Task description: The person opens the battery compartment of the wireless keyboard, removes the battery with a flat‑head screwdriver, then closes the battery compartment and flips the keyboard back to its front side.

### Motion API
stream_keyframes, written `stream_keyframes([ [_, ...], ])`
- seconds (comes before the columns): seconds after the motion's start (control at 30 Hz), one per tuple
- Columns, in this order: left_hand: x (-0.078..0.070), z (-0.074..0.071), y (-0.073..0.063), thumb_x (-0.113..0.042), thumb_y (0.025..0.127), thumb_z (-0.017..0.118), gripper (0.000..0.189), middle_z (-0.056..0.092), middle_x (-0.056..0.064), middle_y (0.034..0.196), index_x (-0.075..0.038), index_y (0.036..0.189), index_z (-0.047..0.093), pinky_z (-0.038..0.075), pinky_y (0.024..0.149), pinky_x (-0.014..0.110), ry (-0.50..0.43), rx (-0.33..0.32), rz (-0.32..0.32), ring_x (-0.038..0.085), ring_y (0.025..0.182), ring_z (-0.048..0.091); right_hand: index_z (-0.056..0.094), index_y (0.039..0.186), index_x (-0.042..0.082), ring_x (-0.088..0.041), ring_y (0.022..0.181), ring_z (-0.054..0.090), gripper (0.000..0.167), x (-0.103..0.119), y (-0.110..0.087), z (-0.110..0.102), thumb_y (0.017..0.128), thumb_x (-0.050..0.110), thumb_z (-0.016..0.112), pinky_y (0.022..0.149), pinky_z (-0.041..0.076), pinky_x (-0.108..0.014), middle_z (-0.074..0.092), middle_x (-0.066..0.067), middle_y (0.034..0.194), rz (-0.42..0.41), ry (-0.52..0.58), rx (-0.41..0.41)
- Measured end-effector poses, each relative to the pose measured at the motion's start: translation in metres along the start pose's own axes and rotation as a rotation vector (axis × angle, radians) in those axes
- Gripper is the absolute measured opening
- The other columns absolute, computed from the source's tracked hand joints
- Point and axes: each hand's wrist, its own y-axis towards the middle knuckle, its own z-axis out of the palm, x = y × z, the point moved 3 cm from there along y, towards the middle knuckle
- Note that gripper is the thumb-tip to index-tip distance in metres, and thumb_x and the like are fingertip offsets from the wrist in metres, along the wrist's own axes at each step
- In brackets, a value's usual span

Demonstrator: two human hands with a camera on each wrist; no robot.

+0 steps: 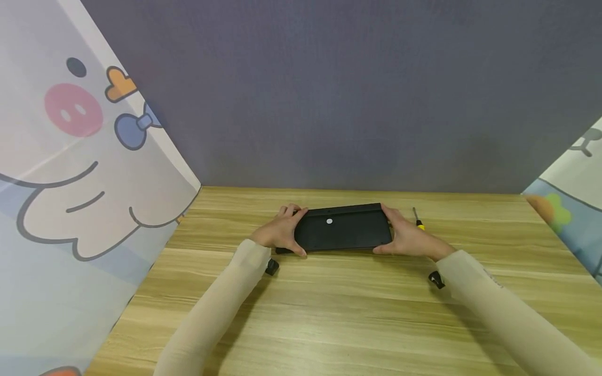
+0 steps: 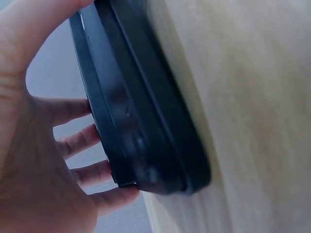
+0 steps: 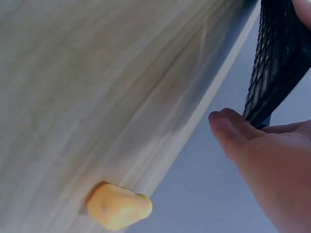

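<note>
A black keyboard (image 1: 345, 230) is held with its underside up, a white round sticker showing on it. Its keys (image 3: 266, 68) face downward in the right wrist view. My left hand (image 1: 280, 230) grips the left end, with the thumb on the near edge and the fingers (image 2: 80, 141) on the far edge. My right hand (image 1: 405, 235) grips the right end between thumb and fingers in the same way. Under the left end, a dark rounded black part (image 2: 192, 165) lies close to the table; whether it belongs to the keyboard I cannot tell.
A screwdriver (image 1: 419, 222) with a yellow and black handle lies on the wooden table (image 1: 329, 324), just right of my right hand. A grey panel (image 1: 352, 104) stands along the table's back edge. Cartoon-printed panels (image 1: 117, 209) flank both sides.
</note>
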Motion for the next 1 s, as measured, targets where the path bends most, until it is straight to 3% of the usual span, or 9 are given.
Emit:
stream_keyframes([
  [0.2, -0.001, 0.002, 0.003, -0.055, 0.058, 0.085, 0.124, 0.024, 0.006, 0.143, -0.011, 0.152, 0.018, 0.037, 0.098, 0.040, 0.042, 0.001, 0.009, 0.025, 0.128, 0.023, -0.007, 0.151, 0.003, -0.048, 0.136, -0.001, 0.123, -0.006, 0.000, 0.005, 0.073, 0.045, 0.080, 0.101, 0.015, -0.065, -0.003, -0.031, 0.151, 0.010, -0.021, 0.032],
  [0.67, 0.000, 0.002, 0.003, -0.056, 0.057, 0.085, 0.122, 0.024, 0.005, 0.144, -0.013, 0.152, 0.020, 0.035, 0.099, 0.043, 0.059, 0.011, -0.004, 0.025, 0.129, 0.024, -0.003, 0.150, 0.000, -0.047, 0.137, 0.003, 0.120, -0.013, 0.002, 0.011, 0.075, 0.047, 0.077, 0.102, 0.017, -0.064, -0.001, -0.029, 0.152, 0.020, -0.040, 0.080],
  [1.0, 0.001, -0.001, 0.003, -0.053, 0.059, 0.086, 0.123, 0.019, 0.006, 0.148, -0.012, 0.152, 0.018, 0.034, 0.101, 0.044, 0.025, 0.042, -0.032, 0.025, 0.134, 0.019, 0.004, 0.149, -0.007, -0.048, 0.135, 0.010, 0.116, -0.010, 0.009, 0.016, 0.076, 0.049, 0.076, 0.101, 0.022, -0.062, 0.006, -0.031, 0.150, 0.006, -0.172, 0.063],
])
